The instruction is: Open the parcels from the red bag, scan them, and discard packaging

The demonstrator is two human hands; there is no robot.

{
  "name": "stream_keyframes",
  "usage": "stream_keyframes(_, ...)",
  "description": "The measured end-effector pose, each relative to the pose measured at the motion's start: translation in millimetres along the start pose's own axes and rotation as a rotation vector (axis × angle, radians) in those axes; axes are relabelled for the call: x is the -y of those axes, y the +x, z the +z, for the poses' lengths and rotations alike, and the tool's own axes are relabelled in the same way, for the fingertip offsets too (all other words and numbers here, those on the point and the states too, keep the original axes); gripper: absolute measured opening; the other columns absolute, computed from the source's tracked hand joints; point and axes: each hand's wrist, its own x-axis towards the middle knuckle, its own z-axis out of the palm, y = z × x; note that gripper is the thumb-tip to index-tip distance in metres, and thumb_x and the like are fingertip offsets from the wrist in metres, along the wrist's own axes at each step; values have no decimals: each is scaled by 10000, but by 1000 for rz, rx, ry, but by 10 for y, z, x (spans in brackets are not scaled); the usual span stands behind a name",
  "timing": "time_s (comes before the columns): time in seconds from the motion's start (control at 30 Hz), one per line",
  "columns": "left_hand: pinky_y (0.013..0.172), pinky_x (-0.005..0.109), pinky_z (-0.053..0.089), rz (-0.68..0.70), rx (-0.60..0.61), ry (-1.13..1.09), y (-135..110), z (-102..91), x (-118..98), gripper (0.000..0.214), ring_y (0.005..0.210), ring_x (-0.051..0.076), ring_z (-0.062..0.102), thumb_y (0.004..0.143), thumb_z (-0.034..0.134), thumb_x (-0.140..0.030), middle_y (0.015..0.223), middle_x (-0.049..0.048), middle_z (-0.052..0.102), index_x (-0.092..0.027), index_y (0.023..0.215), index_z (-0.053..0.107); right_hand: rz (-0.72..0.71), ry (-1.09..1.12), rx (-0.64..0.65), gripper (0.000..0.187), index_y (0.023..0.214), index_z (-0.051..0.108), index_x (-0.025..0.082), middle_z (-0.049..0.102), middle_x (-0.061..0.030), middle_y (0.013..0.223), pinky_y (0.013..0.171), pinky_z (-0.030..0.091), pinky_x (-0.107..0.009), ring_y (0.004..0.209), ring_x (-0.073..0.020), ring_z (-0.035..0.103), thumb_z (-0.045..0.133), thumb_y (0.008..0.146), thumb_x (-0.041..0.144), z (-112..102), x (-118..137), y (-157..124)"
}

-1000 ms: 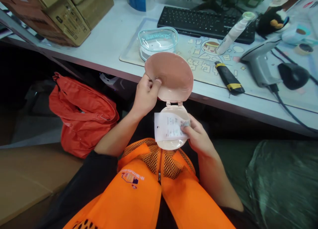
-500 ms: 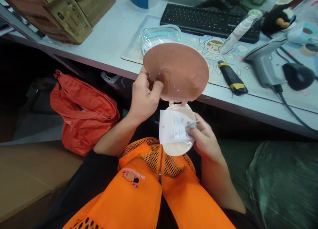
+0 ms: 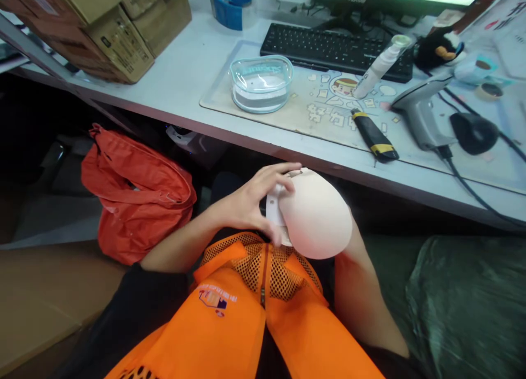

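Observation:
A pair of skin-coloured round cups (image 3: 316,217) is folded shut, one over the other, in front of my chest, below the desk edge. A white paper tag (image 3: 272,210) sticks out at their left side. My left hand (image 3: 257,204) lies on the left edge of the cups, its fingers spread over the tag and the small clasp at the top. My right hand is almost wholly hidden under the cups; only its forearm (image 3: 361,291) shows, and it seems to bear them from below.
A clear plastic case (image 3: 262,83) stands on the desk mat (image 3: 329,108). A utility knife (image 3: 373,134), spray bottle (image 3: 378,65), handheld scanner (image 3: 419,113), mouse (image 3: 472,132) and keyboard (image 3: 335,47) lie on the desk. Cardboard boxes (image 3: 107,28) at the back left, an orange bag (image 3: 135,190) on the floor.
The upper cup, held up and open by my left hand, has been folded down over the lower cup and tag. Both hands dropped lower, towards my chest.

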Motion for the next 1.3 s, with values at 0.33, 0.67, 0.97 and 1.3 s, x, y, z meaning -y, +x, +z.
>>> stream_keyframes(0.33,827,291,494,-296,-262,-354,-16,432,434,533,912,197,629,758,865,-550,996,42,669,-165,1064,659,94,-3,103,521,1099,797,222,763,-86,1146,874,603,-411,1085,-360,702,963,672,469,-18,202,219)
stream_keyframes(0.67,959,355,500,-108,-871,-135,366,630,418,492,1095,244,650,939,645,-617,1182,98,688,-192,1183,603,-100,232,-185,866,1582,366,290,471,-130,1569,1103,509,-505,1392,-338,518,759,890,630,433,-99,365)
stream_keyframes(0.97,1258,586,281,104,-640,698,1302,-745,155,892,1525,414,339,750,801,-728,1613,165,447,-230,1447,552,-324,135,-491,746,1294,576,196,662,-85,1086,801,628,-398,963,-268,690,877,719,563,-286,483,1562)
stream_keyframes(1.3,1300,525,290,-49,-428,983,1500,-1258,510,813,1580,370,293,834,794,-610,1638,121,457,-231,1513,558,-110,-90,-347,585,1230,689,131,697,-136,1121,712,643,-387,939,-274,688,805,747,441,-327,769,2792)
